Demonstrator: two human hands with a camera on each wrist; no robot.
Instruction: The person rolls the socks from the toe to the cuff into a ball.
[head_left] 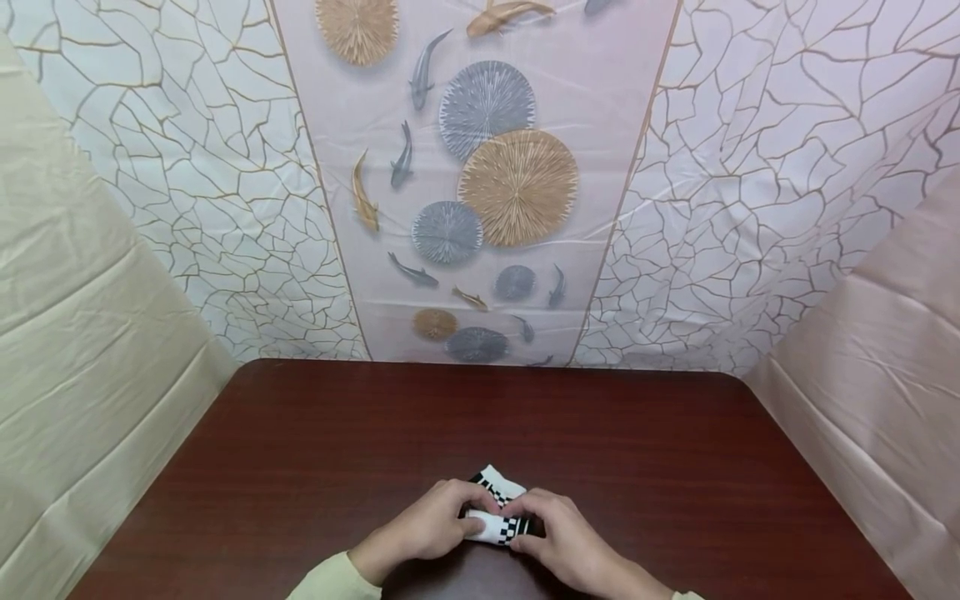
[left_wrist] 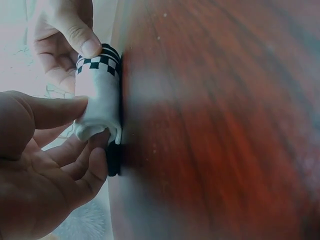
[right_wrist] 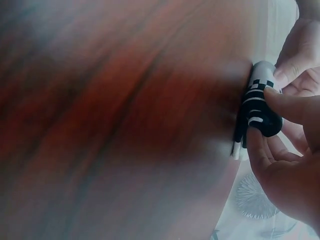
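Rolled black-and-white sock point(head_left: 497, 508) sits low centre of frame on the table point(head_left: 315, 450); left hand point(head_left: 431, 527) and right hand point(head_left: 564, 537) each pinch one end, likely keeping the roll tight against unrolling

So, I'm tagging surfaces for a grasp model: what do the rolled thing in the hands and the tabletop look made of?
Rolled sock: soft knit fabric, it seems, matte white with black checks; it bends under the fingers. Table: dark reddish wood or wood-look laminate, smooth, faint grain and slight sheen.
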